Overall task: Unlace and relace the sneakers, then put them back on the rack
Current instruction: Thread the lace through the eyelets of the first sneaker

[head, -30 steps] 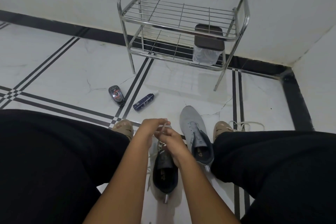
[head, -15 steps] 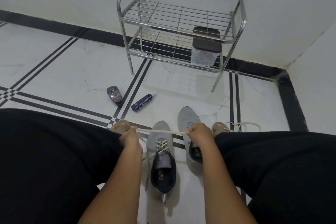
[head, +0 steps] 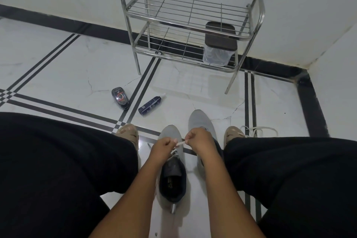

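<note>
Relacing step on near sneaker [head: 170,137], on floor between the knees: left hand [head: 164,146] and right hand [head: 199,140] each pinch the lace [head: 180,143] over its eyelets; next, I'd guess, thread next eyelet; rack [head: 193,31] awaits.

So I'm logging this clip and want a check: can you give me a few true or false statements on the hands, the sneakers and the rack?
1. Both hands, left hand and right hand, pinch the lace over the near sneaker. True.
2. Both sneakers sit on the rack. False: they are on the floor; the other sneaker lies beside the near one.
3. A lidded clear container stands on the rack's lower shelf. True.
4. The blue bottle stands upright. False: it lies on its side.
</note>
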Motion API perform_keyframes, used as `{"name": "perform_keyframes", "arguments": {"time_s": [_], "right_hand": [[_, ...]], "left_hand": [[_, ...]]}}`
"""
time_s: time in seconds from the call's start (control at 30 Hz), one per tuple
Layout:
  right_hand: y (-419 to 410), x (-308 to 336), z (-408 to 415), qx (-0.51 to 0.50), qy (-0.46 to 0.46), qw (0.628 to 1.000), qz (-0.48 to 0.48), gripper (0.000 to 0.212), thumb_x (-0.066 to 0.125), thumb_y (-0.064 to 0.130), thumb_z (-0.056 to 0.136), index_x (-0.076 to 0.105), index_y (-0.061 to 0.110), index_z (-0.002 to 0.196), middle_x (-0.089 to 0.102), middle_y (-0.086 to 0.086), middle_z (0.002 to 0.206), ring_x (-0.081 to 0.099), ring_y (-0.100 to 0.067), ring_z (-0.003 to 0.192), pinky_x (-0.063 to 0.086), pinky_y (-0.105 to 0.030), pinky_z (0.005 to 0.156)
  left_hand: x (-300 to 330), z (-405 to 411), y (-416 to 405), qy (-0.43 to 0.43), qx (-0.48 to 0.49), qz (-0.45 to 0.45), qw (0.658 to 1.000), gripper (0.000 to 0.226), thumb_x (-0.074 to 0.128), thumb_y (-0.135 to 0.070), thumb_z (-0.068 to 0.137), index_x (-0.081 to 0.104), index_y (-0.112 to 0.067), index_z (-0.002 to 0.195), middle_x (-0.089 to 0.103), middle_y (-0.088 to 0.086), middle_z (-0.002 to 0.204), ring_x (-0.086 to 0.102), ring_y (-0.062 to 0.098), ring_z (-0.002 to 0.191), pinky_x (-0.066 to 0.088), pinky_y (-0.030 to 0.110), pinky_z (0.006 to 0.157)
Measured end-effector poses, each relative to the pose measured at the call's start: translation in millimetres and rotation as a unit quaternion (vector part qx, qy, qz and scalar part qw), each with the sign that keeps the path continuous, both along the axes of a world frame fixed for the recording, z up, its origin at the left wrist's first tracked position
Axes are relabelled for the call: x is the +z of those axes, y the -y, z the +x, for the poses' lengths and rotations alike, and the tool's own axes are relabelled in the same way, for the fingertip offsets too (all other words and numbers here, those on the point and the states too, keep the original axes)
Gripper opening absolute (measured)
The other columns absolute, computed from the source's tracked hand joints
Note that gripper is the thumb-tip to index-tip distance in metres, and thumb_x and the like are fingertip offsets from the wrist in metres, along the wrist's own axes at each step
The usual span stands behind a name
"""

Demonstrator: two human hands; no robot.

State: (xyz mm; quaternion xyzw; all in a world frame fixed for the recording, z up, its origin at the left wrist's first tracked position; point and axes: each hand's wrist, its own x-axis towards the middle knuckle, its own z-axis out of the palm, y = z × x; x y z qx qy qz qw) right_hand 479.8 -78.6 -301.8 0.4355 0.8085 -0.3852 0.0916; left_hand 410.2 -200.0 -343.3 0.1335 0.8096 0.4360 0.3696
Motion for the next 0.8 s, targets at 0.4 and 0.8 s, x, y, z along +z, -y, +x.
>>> {"name": "perform_keyframes", "arguments": {"time_s": [0.4,0.8], "right_hand": [[5,-18,-2,-0.108,-0.045,0.992,-0.047,0.009,0.067,0.008,0.083,0.065,0.017,0.085,0.067,0.0,0.09,0.065,-0.019,0.086,0.057,-0.035,0.079],[26,-52,19,0.002,0.082,0.989,-0.124,0.031,0.061,0.013,0.084,0.063,0.004,0.113,0.065,-0.014,0.111,0.06,-0.027,0.097,0.051,-0.035,0.084]], "left_hand": [[-8,-4,-7,0.054,0.028,0.043,0.997,0.017,0.064,-0.022,0.09,0.061,-0.008,0.082,0.053,0.0,0.069,0.047,0.009,0.061,0.039,0.007,0.046],[-26,-1,3,-0.034,0.085,-0.107,0.99,0.013,0.063,-0.031,0.086,0.07,-0.022,0.092,0.068,-0.003,0.091,0.059,0.015,0.083,0.038,0.024,0.067]]}}
